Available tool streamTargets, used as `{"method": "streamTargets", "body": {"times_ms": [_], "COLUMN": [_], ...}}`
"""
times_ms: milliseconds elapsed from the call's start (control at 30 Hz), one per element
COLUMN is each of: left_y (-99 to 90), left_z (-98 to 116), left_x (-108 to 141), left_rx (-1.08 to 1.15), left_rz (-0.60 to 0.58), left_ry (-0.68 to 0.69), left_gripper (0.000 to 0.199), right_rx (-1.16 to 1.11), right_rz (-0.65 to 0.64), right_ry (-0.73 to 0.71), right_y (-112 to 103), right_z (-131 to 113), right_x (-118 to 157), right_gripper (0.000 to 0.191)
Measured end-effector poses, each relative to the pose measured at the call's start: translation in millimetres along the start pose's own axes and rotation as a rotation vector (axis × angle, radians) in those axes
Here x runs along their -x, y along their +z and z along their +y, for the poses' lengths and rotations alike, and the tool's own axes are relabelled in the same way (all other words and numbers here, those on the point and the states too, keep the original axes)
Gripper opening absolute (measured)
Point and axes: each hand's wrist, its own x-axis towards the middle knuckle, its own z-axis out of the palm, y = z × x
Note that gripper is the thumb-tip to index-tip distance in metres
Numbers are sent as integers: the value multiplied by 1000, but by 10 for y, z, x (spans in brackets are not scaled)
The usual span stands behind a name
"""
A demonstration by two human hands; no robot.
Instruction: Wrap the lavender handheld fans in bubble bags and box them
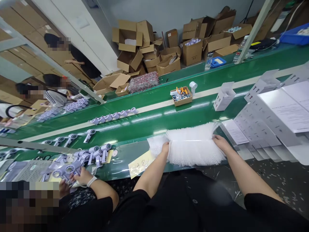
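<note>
A thick stack of white translucent bubble-wrap bags lies at the table's front edge, close to my body. My left hand grips its left side, where a few loose bags spread out. On the far side, my right hand holds the stack's right end, fingers curled at its edge. A yellow paper with handwriting rests just left of my left forearm. Right of the stack stand white printed boxes with open flaps and a white sheet.
At left, a co-worker's hand touches a pile of white handheld devices. More devices line the green conveyor. Beyond are a small parts box, a bottle and cardboard boxes. A metal post rises at right.
</note>
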Motion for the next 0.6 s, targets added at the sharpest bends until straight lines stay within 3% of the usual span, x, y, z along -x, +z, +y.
{"method": "streamTargets", "body": {"times_ms": [200,267,300,367,433,467,533,600], "left_y": [-128,-42,57,361,745,932,1236,1407], "left_z": [184,314,391,559,730,809,945,1046], "left_x": [-250,-253,-218,-84,88,167,277,305], "left_rx": [-66,-93,-114,-205,-394,-534,-857,-1153], "left_rz": [159,200,164,-79,-490,-618,-712,-672], "left_ry": [98,193,283,548,745,816,913,947], "left_gripper": [28,21,18,18,27,36,61,70], "right_rx": [-219,-298,-329,-378,-409,-418,-421,-416], "right_rz": [-11,-26,-37,-66,-107,-124,-137,-116], "right_ry": [71,53,39,5,-31,-49,-95,-146], "right_y": [223,222,207,161,106,79,29,-15], "right_z": [130,120,102,48,-14,-43,-89,-126], "right_x": [-33,13,38,88,130,146,173,197], "right_gripper": [40,43,43,42,40,39,38,37]}}
